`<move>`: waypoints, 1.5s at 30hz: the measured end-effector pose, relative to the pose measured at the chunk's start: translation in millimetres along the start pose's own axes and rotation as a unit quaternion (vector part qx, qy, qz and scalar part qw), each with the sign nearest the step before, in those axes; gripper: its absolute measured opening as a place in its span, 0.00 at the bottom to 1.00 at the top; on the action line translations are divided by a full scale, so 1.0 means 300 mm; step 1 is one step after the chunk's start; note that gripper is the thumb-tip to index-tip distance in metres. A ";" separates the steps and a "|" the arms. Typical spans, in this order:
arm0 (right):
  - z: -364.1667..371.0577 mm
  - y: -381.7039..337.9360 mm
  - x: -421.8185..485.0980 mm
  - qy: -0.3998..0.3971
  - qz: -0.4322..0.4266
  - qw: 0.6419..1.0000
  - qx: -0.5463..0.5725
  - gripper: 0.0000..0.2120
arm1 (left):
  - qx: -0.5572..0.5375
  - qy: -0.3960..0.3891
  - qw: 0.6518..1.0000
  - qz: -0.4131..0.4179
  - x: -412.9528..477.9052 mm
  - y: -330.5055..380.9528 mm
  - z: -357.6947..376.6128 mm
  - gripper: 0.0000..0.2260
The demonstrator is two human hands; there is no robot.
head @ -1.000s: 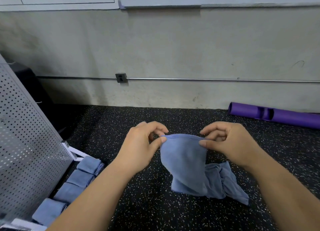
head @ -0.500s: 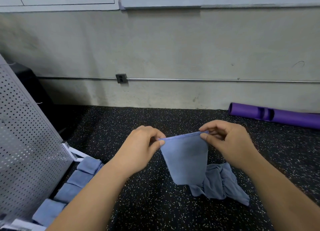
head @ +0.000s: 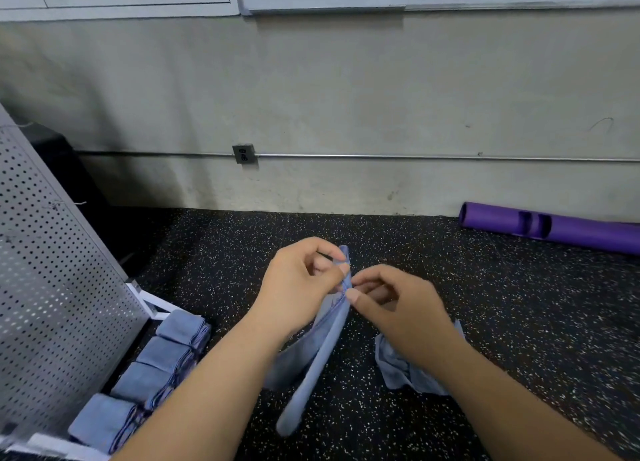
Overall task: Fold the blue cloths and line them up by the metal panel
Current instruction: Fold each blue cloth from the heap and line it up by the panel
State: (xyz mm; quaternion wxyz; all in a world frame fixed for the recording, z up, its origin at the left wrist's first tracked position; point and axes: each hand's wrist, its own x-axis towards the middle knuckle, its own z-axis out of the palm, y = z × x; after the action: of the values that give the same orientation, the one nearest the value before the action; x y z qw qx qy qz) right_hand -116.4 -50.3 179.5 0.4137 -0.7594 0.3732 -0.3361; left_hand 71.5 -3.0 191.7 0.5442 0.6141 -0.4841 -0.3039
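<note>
A blue cloth [head: 320, 360] hangs folded in half, its top corners pinched together above the floor. My left hand [head: 299, 284] and my right hand [head: 391, 305] both grip those corners, fingertips nearly touching. Behind my right forearm a crumpled blue cloth [head: 398, 367] lies on the floor, partly hidden. Several folded blue cloths [head: 162, 355] sit in a row along the foot of the perforated metal panel [head: 48, 287] at the left.
The floor is black speckled rubber [head: 519, 322]. A purple foam roller [head: 554, 227] lies at the back right against the concrete wall. A conduit with an outlet box [head: 245, 154] runs along the wall. The panel's white base frame [head: 152, 303] juts out at the left.
My hands have come together, bringing the cloth's two top corners to meet, so the cloth that was stretched flat between them now hangs doubled over.
</note>
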 end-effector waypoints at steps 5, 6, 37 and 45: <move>0.053 0.010 -0.021 0.023 0.009 1.000 -0.005 0.14 | -0.059 0.008 0.997 -0.043 -0.006 0.007 0.009 0.07; 0.059 0.011 -0.023 0.035 0.006 0.999 -0.023 0.15 | -0.074 0.000 0.996 -0.051 -0.010 0.012 0.010 0.07; -0.144 0.138 0.055 -0.089 0.039 0.989 -0.111 0.10 | 0.024 0.162 0.983 0.077 0.065 -0.066 -0.299 0.03; -0.211 0.123 0.071 0.022 -0.011 0.999 -0.033 0.11 | 0.033 0.212 0.976 0.023 0.079 -0.091 -0.294 0.02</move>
State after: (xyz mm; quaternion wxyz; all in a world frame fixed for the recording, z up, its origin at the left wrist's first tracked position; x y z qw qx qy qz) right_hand -168.5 -106.2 178.7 0.3767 -0.7690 0.3843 -0.3450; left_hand 166.2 6.5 188.8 0.6204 0.6712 -0.3813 -0.1382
